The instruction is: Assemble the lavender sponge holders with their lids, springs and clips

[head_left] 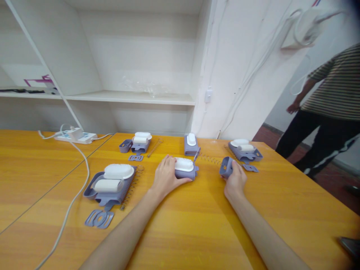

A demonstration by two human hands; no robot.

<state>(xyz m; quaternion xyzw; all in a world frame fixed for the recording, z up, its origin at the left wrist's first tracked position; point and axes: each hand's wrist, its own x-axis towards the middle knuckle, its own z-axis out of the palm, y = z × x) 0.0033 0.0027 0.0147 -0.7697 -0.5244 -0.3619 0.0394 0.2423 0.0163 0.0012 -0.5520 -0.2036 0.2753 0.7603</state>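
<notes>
Gripping a purple case (184,175) topped with a white brush (184,164), the left hand (165,174) in the head view rests near the middle of the wooden table (180,232). The right hand (236,179) grasps a purple cup (225,167), tilted and well apart from the case. A coiled spring (209,158) stretches between the two; whether it joins either is unclear. Just behind the left hand's case stands a purple box (191,151). Nearer on the left lies a white roller (108,186), while a person in a striped shirt (337,86) stands at right.
</notes>
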